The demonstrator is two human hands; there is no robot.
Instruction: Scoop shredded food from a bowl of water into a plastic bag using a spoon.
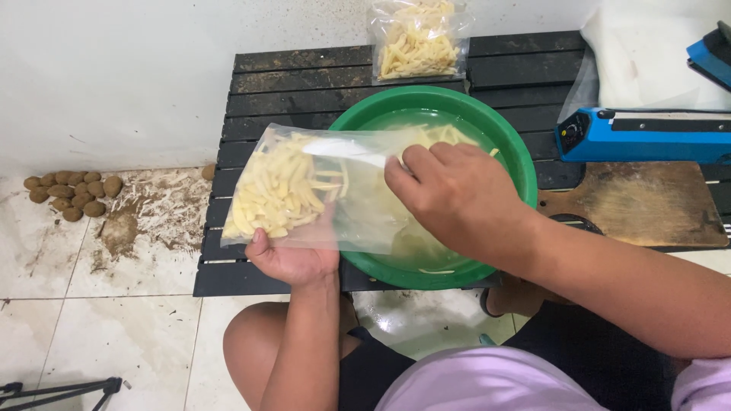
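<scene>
Over the green basin, the left hand cradles a clear bag of pale potato sticks from below, fingers curled under it. The right hand pinches the bag's mouth, fingers closed on limp, glossy plastic. Keeping that mouth wide and level should prevent spills.

Clear plastic bag half-filled with pale potato sticks, lying sideways, mouth over green basin
</scene>
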